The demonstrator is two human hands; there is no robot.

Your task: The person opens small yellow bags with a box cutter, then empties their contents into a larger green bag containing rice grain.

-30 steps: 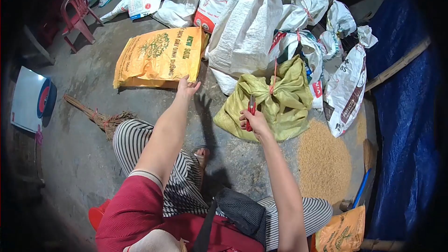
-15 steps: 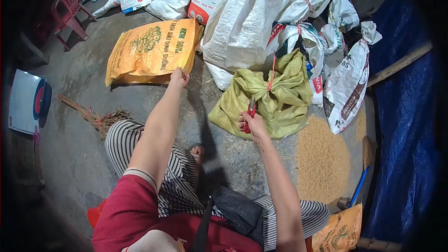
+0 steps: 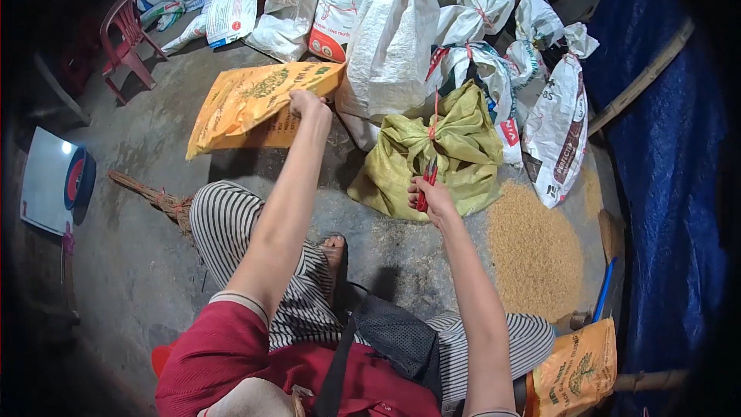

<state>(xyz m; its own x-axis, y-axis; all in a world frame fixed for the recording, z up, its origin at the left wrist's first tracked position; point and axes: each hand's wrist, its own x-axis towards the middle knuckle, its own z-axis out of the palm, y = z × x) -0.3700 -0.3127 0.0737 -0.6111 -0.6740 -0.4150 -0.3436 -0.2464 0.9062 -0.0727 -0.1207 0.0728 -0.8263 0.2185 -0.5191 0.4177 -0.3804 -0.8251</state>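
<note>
The left hand (image 3: 307, 102) is closed on the edge of the flat orange sack (image 3: 239, 100), fingers curled over its near corner. That end is raised off the concrete floor (image 3: 131, 262), and the sack tilts, with its far left corner low, close to the ground. The right hand (image 3: 434, 197) grips a pair of red scissors (image 3: 426, 184) by the handles, blades pointing up and away. It rests against the lower front of the green sack (image 3: 444, 147), which sits knotted with a red tie (image 3: 434, 120) just in front of the white sacks (image 3: 390, 38). As I judge it, lifting the orange sack goes best with a whole-hand pinch on the woven edge rather than the fingertips, since slick sacking of this kind slides easily and an empty bag flaps. It should be drawn in a low arc, clear of the green sack and the loose grain (image 3: 532, 251) spread to the right, so that nothing is swept about. The scissors are better held shut and pointed away from the extended left forearm, and away from the green sack's cloth, which they nearly touch. I cannot tell whether the blades are fully closed. A broom (image 3: 154, 201) lies on the floor by the left knee, well apart from both hands
</note>
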